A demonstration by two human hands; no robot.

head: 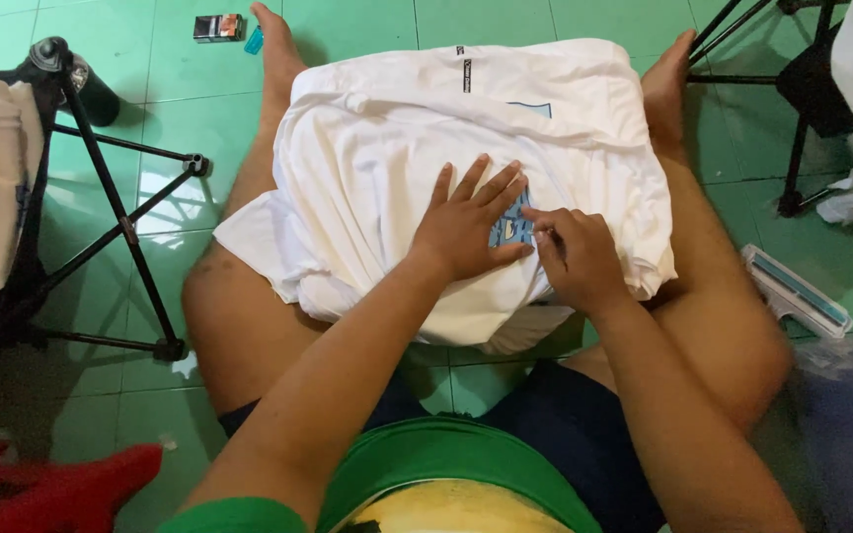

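Both hands on white shirt (397, 148) — left hand (466, 225) flat, right hand (577, 259) pinching blue patch (513, 229).

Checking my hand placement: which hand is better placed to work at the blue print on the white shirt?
Likely the right hand: its fingertips pinch at the blue print's edge, while the left hand lies flat on the white shirt.

Black tripod (116, 212), lint roller (797, 292), small box (217, 27).

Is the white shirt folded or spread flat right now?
Neither neatly: the white shirt lies bunched and draped over the legs, edges tucked under. The left hand presses it flat by the blue patch.
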